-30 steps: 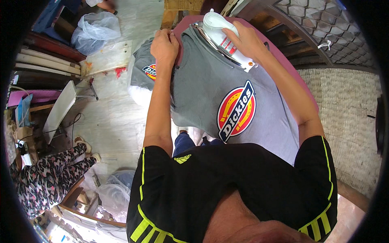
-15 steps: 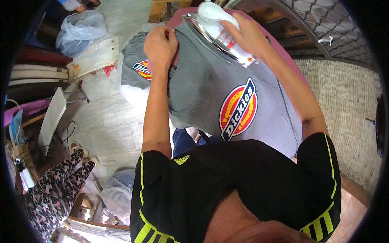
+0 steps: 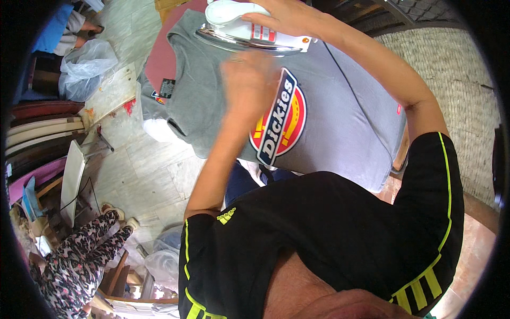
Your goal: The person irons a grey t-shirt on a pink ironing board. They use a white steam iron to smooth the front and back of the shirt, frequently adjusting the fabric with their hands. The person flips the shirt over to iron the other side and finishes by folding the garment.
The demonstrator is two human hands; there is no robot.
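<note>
Appears mid-pass, unfinished, over mostly smooth shirt (image 3: pixel 207 101), w/ iron (image 3: pixel 287 40) clasped in R grip (image 3: pixel 289 17), L grip (image 3: pixel 249 82) unclear (blur).

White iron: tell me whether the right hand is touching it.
Touching. The head view shows the right hand gripping the white iron from above, thumb lying along its near side with no visible gap.

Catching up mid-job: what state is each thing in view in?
Iron: gripped in right hand; on or off unclear
Shirt: spread over board, print up
Board: partly covered
Left hand: blurred, over shirt; contact unclear
Upper-left bag: crumpled
</note>
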